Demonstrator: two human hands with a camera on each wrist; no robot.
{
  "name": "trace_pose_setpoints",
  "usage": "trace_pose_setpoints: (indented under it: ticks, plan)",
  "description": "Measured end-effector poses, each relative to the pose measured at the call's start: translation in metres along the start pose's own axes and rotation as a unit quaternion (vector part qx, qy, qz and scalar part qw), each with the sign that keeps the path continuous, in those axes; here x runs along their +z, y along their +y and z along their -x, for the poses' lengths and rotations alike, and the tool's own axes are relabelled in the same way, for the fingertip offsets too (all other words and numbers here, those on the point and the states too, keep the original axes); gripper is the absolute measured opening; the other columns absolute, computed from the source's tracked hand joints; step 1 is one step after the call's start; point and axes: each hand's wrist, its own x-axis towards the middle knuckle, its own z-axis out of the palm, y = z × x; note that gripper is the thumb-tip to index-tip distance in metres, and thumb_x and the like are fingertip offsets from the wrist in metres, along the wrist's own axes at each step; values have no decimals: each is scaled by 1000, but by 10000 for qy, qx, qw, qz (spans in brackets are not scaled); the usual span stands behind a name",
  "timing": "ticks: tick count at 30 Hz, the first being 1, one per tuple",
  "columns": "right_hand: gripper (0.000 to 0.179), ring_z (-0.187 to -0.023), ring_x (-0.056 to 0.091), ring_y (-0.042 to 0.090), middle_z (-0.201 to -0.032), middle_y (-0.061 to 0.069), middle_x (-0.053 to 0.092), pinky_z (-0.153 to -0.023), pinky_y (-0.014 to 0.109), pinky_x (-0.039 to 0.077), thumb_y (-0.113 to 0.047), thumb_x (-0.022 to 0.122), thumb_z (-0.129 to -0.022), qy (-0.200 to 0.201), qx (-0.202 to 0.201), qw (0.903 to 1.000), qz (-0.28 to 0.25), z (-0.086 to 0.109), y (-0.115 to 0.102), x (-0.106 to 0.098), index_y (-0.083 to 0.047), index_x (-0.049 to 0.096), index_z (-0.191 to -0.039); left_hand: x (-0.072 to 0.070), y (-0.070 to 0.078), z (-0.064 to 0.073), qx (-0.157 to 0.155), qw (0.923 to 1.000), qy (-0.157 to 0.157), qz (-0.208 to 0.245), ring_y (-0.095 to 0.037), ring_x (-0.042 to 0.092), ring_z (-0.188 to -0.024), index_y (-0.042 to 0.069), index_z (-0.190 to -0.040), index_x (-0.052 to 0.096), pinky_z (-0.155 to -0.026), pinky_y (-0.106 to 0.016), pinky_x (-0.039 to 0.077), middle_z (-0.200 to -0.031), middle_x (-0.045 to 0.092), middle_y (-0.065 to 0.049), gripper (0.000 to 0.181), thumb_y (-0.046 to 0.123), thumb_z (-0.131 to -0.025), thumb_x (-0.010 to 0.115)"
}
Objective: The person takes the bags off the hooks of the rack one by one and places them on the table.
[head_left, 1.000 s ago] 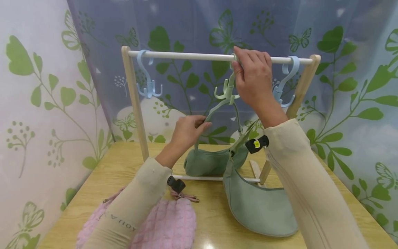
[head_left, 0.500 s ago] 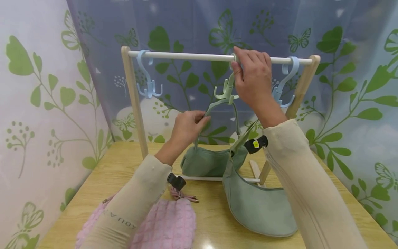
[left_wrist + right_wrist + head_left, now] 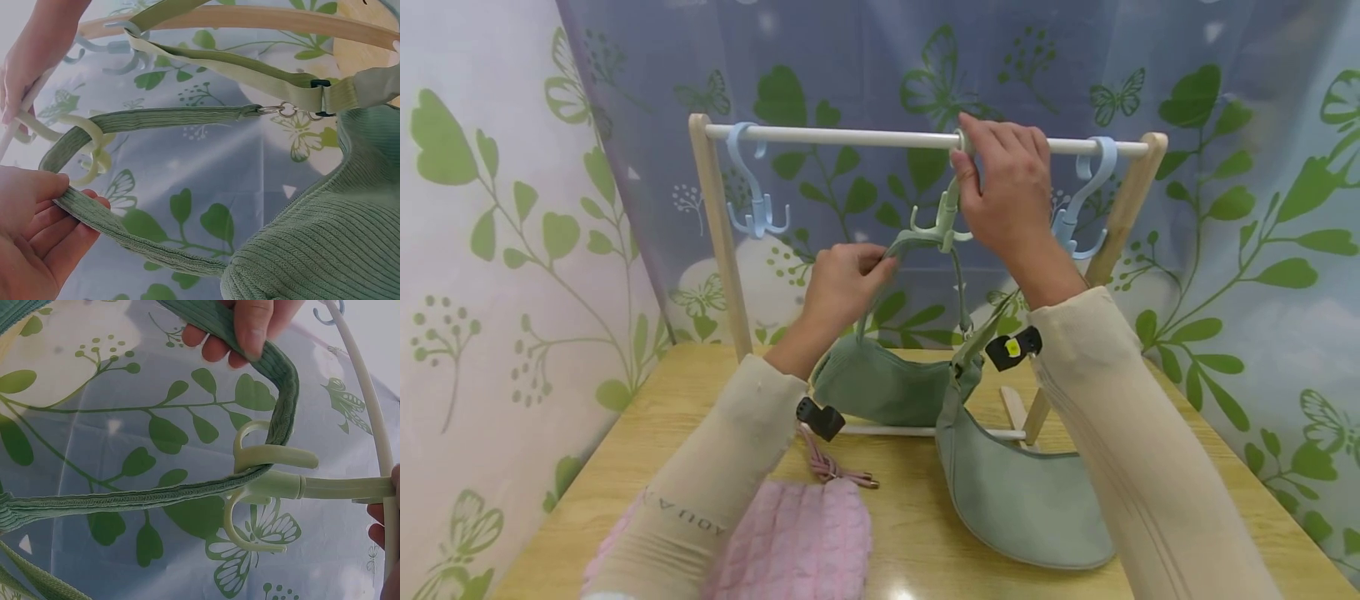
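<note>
My left hand (image 3: 846, 283) pinches the strap (image 3: 284, 394) of a dark green corduroy handbag (image 3: 887, 387) between thumb and fingers. That strap runs over a prong of the pale green multi-prong hook (image 3: 947, 225), as the right wrist view shows close up. The handbag hangs tilted below, its left end higher, behind a smooth sage-green crescent bag (image 3: 1022, 508). At the top of the green hook, my right hand (image 3: 1011, 183) grips it against the white rail (image 3: 850, 136), fingers over the bar. The palm hides part of the hook's stem.
Light blue hooks hang near both ends of the wooden-framed rack: a left hook (image 3: 758, 212) and a right hook (image 3: 1093, 183). The crescent bag's olive strap (image 3: 237, 72) reaches the right one. A pink quilted bag (image 3: 812, 542) lies on the wooden table (image 3: 910, 525), partly under my left forearm.
My left hand has moved up and left with the strap, and the corduroy handbag has swung left. The green hook has tilted slightly left; my right hand stays at the rail.
</note>
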Motion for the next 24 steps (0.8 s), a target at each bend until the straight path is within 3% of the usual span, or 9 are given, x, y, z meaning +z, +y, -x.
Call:
trace_pose_setpoints:
  ticks: [8,24]
  plan:
    - [40,-118,50,34,-126,15,62,-109,42,25,-24,51,-102,27,-21,10000,-14,0,0,0,-4,56,-136,-3,4,-7,-152,9998,48,141,-21,71,-92,4,-110,73,-82,-34,55,-101,74,-9,27,24,-94,66]
    - [39,-118,50,33,-126,14,62,-109,42,25,-25,50,-102,130,-52,9999,-19,0,-1,1,-4,57,-135,-7,8,-16,62,9999,87,112,-20,71,-88,5,-108,74,-81,-34,55,-96,75,-8,25,24,-95,65]
